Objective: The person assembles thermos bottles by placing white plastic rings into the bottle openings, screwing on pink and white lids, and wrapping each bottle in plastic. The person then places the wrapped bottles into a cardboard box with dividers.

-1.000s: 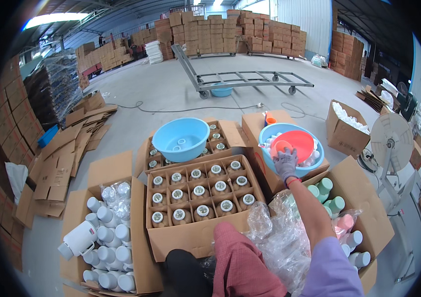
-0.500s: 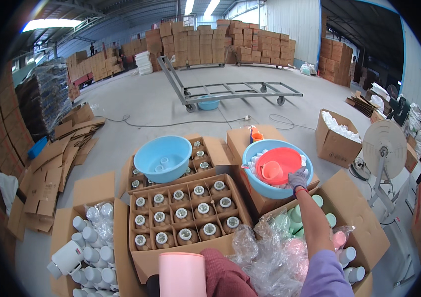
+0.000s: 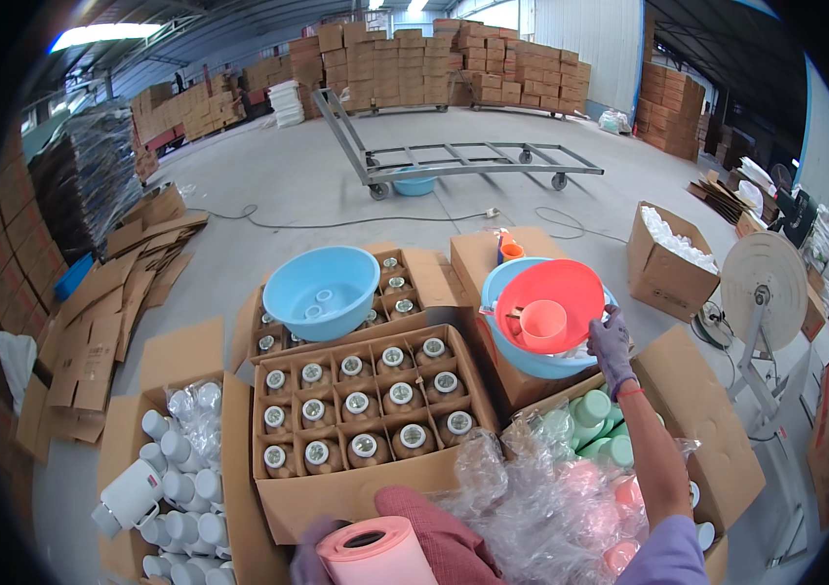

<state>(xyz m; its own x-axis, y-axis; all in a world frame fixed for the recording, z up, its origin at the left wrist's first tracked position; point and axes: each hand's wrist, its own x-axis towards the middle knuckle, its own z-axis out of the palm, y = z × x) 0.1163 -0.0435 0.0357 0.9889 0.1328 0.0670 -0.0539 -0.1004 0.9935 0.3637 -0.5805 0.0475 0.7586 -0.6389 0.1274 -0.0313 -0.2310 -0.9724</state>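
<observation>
The right hand, in a grey glove [image 3: 612, 353], is at the right rim of a round, shallow red basin [image 3: 571, 291], its fingers bent beside the edge; whether they grip it cannot be told. The red basin sits tilted over a larger light-blue round basin [image 3: 498, 353], with a small pink cup [image 3: 544, 326] inside it. At the lower edge, the left hand [image 3: 311, 558] is a blur just beside a pale-pink cylindrical body with a dark round opening in its top [image 3: 390, 564]; whether it grasps or is loose cannot be told. The pink body stands in front of the person's dark-red checked clothing [image 3: 444, 531]. Ahead is a divided brown cardboard carton [image 3: 375, 497] of white-rimmed bottles [image 3: 357, 403]; to the right, crumpled clear plastic bags [image 3: 532, 487] lie near mint-green cylindrical pieces [image 3: 590, 409].
</observation>
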